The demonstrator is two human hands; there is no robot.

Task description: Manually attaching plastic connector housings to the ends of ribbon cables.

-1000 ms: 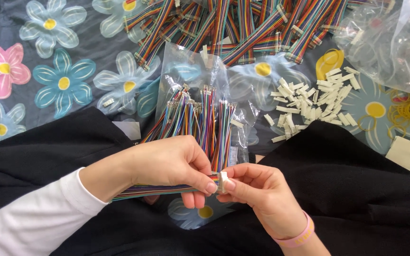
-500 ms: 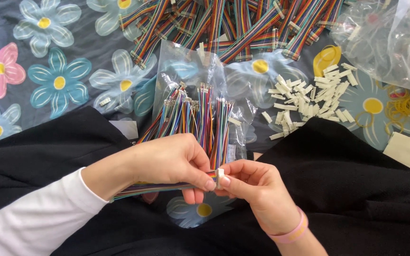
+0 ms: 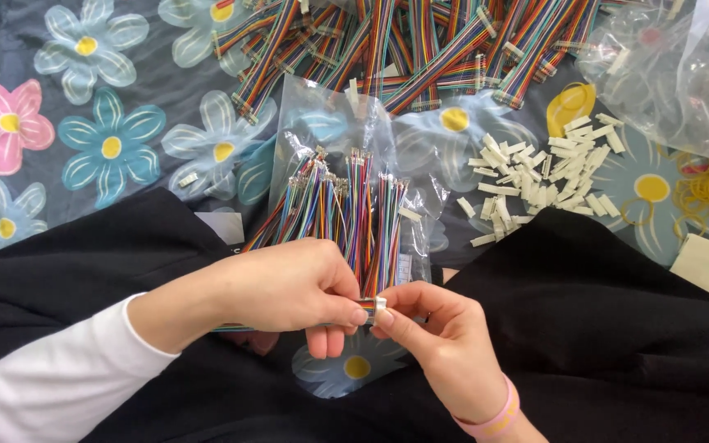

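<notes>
Grip: the left hand (image 3: 289, 287) and the right hand (image 3: 445, 344) meet fingertip to fingertip over a small white connector housing (image 3: 380, 303); both hands are pinched narrow on it, the left thumb and forefinger from one side, the right from the other.

Held cable: a rainbow ribbon wire strip (image 3: 289, 326) runs from the connector back under the left palm and out past the wrist, lying roughly level; the left fingers curl around it.

Just above the grip: a bundle of multicoloured wire leads (image 3: 346, 209) fans upward from behind the left knuckles, its crimped ends pointing away from the person. It rests on a clear plastic bag (image 3: 322, 123).

Beneath the grip: black cloth (image 3: 617, 328) over the person's lap, spreading to both sides; in the gap directly under the hands a pale blue flower of the printed sheet shows.

Right wrist: a pink band (image 3: 494, 418).

Left arm: a white sleeve (image 3: 43, 385) ends short of the wrist.

Up and to the right of the grip: a loose heap of white connector housings (image 3: 535, 180) on the floral sheet (image 3: 108, 148), well apart from the hands.

Farther right: yellow rubber bands (image 3: 707, 193), and above them a crumpled clear bag (image 3: 683, 66).

Farthest from the grip, along the top: a wide pile of rainbow ribbon cables (image 3: 420, 41), lying crisscross.
</notes>
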